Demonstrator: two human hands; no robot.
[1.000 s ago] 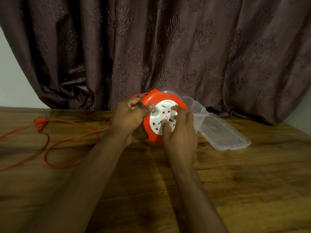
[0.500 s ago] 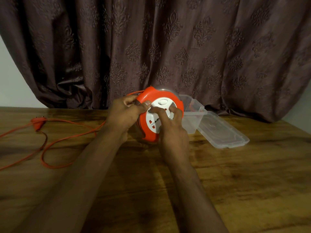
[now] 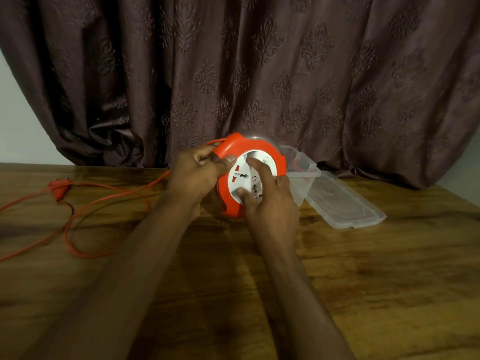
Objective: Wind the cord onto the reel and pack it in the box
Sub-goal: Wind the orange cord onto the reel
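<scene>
We are turning the white socket dial [image 3: 250, 178] further with our right hand [image 3: 270, 201], fingertips pressing it; left hand [image 3: 198, 172] is gripping the orange reel [image 3: 255, 149], while much cord [image 3: 104, 198] is still lying along the desk's [image 3: 363, 281] left edge.

A: Setting, entry one?
B: Domestic room, a home by the look of it. Item: heavy brown curtain [image 3: 259, 74], damask motif pressed into the cloth, hanging in folds to the back edge of the bench [image 3: 363, 281].
A: Entry two?
B: Bench, dark-stained wood with a visible grain, a dining or living-room sort of top.
A: Entry three?
B: Plain pale wall [image 3: 23, 131] showing at the left past the curtain's edge. Dim, warm indoor light. No shop or workshop fittings catalogued.
</scene>
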